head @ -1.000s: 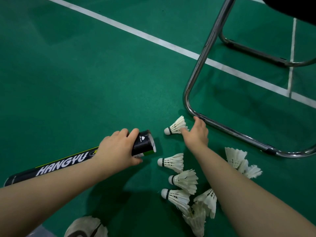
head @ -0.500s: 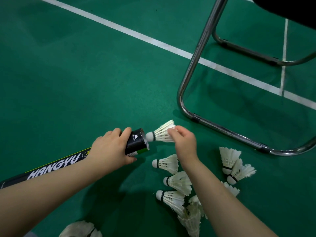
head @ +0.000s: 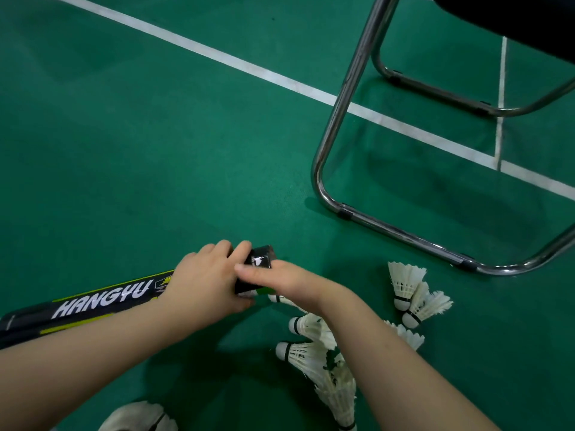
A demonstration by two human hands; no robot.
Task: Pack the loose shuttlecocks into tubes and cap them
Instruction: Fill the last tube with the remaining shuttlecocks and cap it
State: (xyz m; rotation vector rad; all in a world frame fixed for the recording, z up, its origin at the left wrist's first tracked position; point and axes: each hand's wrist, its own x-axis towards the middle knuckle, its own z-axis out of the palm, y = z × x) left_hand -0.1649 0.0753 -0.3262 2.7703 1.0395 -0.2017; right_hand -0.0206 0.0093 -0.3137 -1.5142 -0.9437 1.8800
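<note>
The fingers [head: 224,247] of the left hand [head: 208,284] curl over the top of a black tube [head: 102,301], with the thumb tucked under it, gripping it just behind its open end. The right hand [head: 284,279] sits right at that end, covering the mouth of the tube. One finger [head: 249,270] lies stretched across the tube, its tip against the left hand. The other fingers are hidden behind the hand, so I cannot tell whether they hold anything.

The tube lies slanted on the green floor [head: 140,150], its far end running off the left edge, with "HANGYU" in white letters along its side.

Loose white shuttlecocks [head: 303,356] lie scattered on the floor just below and to the right of the right wrist. A few have their cork ends pointing left, and some lie heaped together near the bottom edge. Two more lean against each other farther right.

Beyond them stands a chrome chair frame [head: 329,150] with a dark seat [head: 513,23] above. A white line [head: 249,70] crosses the floor under it.
</note>
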